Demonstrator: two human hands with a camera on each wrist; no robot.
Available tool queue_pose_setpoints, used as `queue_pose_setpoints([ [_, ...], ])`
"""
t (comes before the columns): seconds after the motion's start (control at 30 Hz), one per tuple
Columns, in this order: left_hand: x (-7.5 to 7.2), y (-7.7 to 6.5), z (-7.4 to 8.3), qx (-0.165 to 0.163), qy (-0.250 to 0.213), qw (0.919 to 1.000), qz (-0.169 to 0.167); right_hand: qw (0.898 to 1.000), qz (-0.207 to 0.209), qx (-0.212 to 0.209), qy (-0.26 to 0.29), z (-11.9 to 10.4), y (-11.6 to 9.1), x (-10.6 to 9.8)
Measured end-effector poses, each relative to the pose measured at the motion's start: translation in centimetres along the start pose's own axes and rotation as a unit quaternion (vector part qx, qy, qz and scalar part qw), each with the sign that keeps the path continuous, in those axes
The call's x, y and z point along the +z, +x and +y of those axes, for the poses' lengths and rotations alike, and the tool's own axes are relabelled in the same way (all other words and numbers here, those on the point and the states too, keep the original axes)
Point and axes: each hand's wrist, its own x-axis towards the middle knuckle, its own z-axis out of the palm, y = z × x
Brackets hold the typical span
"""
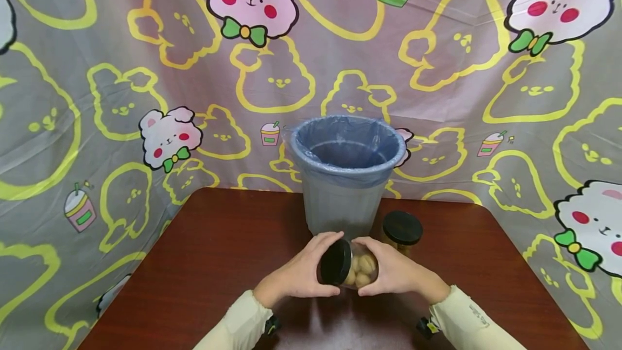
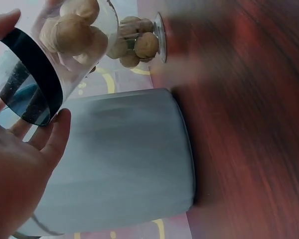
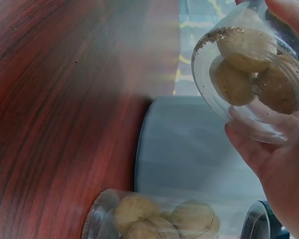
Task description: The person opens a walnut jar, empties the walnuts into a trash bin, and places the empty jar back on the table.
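Note:
Both hands hold a clear jar of walnuts (image 1: 362,270) above the table, tipped onto its side. My left hand (image 1: 303,268) grips the black lid (image 1: 335,262), fingers and thumb around its rim. Around the jar's bottom end curls my right hand (image 1: 396,268). In the right wrist view, several walnuts (image 3: 234,82) and brown crumbs show through the base. A second jar with a black lid (image 1: 402,228) stands upright just beyond the right hand, with walnuts (image 2: 139,45) inside it.
A grey bin (image 1: 340,204) lined with a blue plastic bag (image 1: 301,145) stands behind the hands on the dark red wooden table (image 1: 218,242). A cartoon-patterned cloth (image 1: 272,80) hangs behind and at both sides.

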Motion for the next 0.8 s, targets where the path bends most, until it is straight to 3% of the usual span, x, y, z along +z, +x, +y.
queue_pose_setpoints([
  [0.33,-0.1,0.2,0.1,0.012,0.023,0.9996,0.011,1.000,0.004,-0.019,0.001,0.1,-0.1,0.1],
  [0.8,0.3,0.6,1.2,-0.070,0.045,0.9949,0.057,0.998,0.044,-0.030,-0.034,0.3,-0.1,0.5],
])
